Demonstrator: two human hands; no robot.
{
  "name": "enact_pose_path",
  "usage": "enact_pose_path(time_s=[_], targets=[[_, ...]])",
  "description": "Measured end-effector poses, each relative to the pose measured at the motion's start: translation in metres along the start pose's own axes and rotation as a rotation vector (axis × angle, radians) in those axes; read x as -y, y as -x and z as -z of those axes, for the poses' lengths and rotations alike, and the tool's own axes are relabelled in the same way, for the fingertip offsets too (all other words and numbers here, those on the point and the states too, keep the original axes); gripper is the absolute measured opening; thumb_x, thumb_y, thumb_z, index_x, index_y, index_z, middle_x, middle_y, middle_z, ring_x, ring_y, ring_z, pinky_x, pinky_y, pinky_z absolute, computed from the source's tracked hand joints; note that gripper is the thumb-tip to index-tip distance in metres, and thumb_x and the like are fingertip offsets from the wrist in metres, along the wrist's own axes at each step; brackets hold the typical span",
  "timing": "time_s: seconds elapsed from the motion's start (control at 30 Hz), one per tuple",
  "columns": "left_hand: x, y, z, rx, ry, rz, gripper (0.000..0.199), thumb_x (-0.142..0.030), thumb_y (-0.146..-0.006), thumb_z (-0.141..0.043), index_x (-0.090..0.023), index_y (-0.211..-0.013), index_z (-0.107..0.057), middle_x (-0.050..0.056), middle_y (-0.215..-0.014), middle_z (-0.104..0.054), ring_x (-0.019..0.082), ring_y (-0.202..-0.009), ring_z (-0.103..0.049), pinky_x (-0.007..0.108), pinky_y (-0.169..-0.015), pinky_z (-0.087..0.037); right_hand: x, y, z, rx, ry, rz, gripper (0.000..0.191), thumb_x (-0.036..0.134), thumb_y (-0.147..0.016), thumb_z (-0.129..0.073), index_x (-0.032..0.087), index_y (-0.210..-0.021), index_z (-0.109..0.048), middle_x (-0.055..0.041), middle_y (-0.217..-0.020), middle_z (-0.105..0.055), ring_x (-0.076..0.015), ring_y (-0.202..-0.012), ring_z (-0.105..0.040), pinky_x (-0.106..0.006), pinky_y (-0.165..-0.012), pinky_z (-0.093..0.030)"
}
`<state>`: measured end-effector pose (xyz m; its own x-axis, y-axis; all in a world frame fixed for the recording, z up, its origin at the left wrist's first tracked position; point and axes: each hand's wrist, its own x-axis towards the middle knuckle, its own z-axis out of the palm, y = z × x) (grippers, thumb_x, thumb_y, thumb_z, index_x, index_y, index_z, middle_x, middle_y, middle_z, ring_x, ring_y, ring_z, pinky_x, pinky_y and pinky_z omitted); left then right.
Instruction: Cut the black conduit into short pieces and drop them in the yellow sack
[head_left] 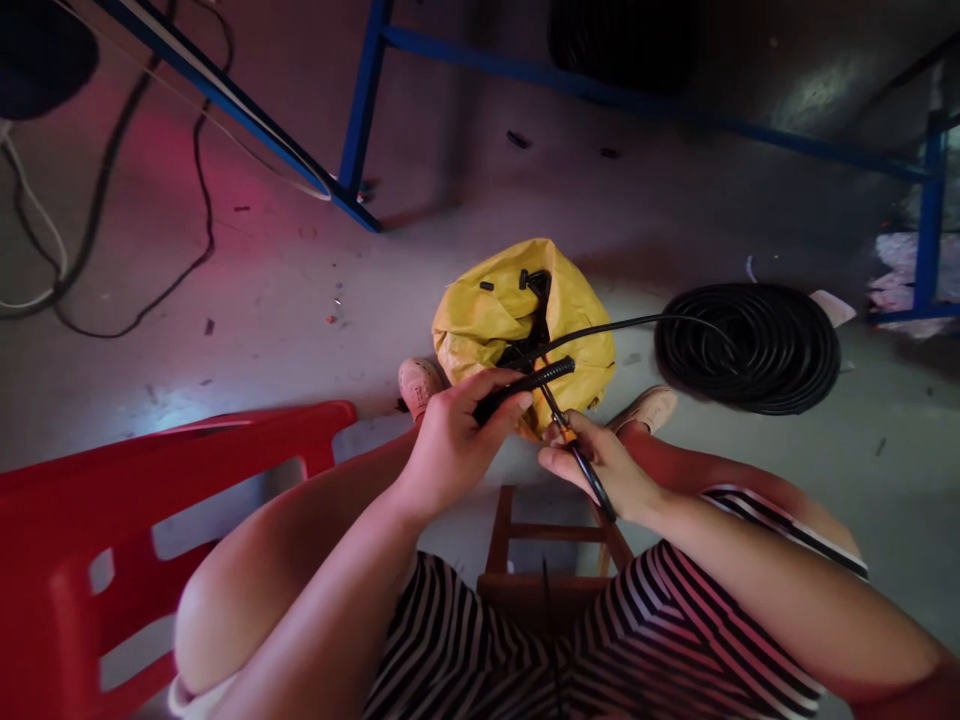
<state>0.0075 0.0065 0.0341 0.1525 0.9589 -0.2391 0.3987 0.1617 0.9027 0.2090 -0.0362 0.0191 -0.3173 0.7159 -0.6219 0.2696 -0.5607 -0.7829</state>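
My left hand [457, 430] is closed round a black ribbed tube [551, 374] and the black cable beside it. A thin black cable [615, 325] runs from near this hand to a large black coil [750, 350] on the floor at the right. In my right hand [604, 465] is a cutting tool [581, 455] with dark handles and an orange part; its tip lies by the tube and cable. Below both hands stands an open yellow bag [585, 295] with black pieces inside. Whether the tool's jaws touch the cable is too small to tell.
A red plastic stool [225, 450] is at the left, with a small wooden stool [555, 590] between my legs. Blue metal frame bars [637, 100] cross the top. Loose cables [199, 170] lie at the upper left, and small black scraps dot the floor.
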Motion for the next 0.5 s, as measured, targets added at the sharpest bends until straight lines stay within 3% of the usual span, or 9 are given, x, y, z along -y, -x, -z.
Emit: enact_pose_path(time_s=[0.5], targets=[[-0.0019, 0.0023, -0.0039, -0.005, -0.035, -0.044, 0.025, -0.030, -0.095, -0.068, -0.017, -0.115, -0.076, 0.008, -0.109, -0.081, 0.023, -0.102, -0.077, 0.037, -0.097, -0.062, 0.0013, 0.0032, 0.0022, -0.004, -0.068, -0.038, 0.037, 0.052, -0.087, -0.072, 0.021, -0.089, -0.052, 0.0016, -0.081, -0.048, -0.0150, -0.075, -0.044, -0.030, -0.074, -0.038]])
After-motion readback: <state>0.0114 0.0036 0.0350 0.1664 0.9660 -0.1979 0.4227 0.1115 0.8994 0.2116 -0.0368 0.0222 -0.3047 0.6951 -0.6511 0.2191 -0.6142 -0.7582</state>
